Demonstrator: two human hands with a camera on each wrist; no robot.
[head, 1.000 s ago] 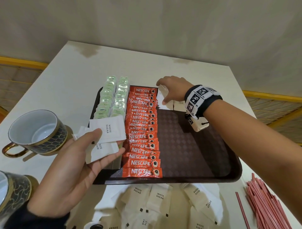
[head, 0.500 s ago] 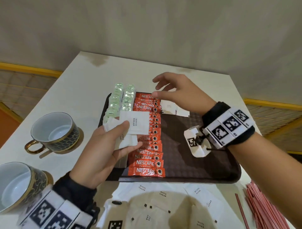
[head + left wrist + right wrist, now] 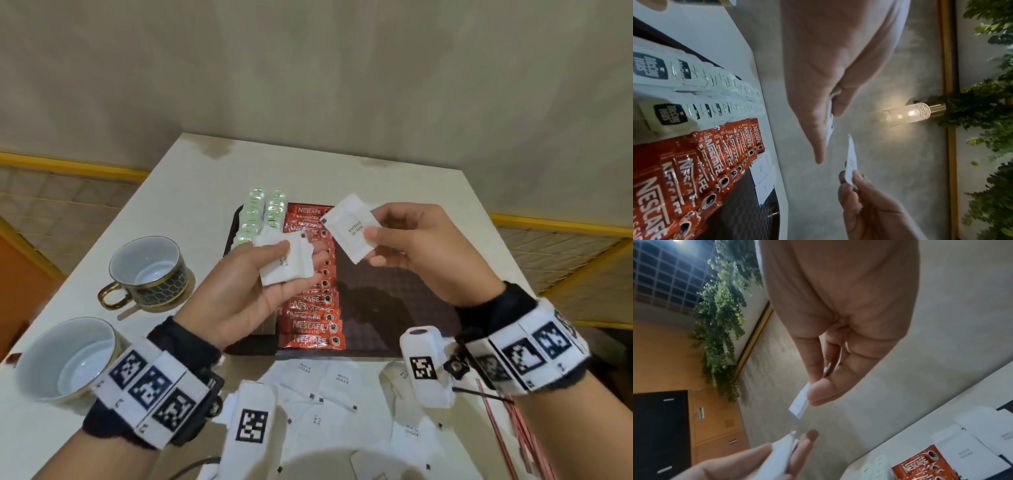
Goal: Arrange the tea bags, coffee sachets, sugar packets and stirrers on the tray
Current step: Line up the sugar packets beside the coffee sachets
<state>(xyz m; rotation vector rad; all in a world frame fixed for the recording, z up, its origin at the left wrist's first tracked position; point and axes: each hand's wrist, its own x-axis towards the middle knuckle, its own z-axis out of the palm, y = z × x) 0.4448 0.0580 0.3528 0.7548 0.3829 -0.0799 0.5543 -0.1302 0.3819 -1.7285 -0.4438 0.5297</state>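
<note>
The right hand (image 3: 421, 253) pinches a single white sugar packet (image 3: 351, 226) between thumb and fingers, held above the far part of the tray. The left hand (image 3: 246, 284), palm up at about 9 o'clock from it, holds a small stack of sugar packets (image 3: 286, 262) under its thumb; the two lots are close but apart. Both hover over the dark tray (image 3: 394, 301). In the tray, two rows of pale green tea bags (image 3: 262, 214) run along its 9 o'clock side, and just beside them an overlapping column of red coffee sachets (image 3: 315, 329) runs from the 12 o'clock edge to the 6 o'clock edge. The left wrist view shows a few sugar packets lying flat (image 3: 763, 178) at the far end of the tray, next to the sachets. More loose sugar packets (image 3: 329, 387) lie on the table at 6 o'clock of the tray, with red stirrers (image 3: 507, 431) at about 5 o'clock. Two empty cups (image 3: 149, 270) stand at 8 o'clock.
</note>
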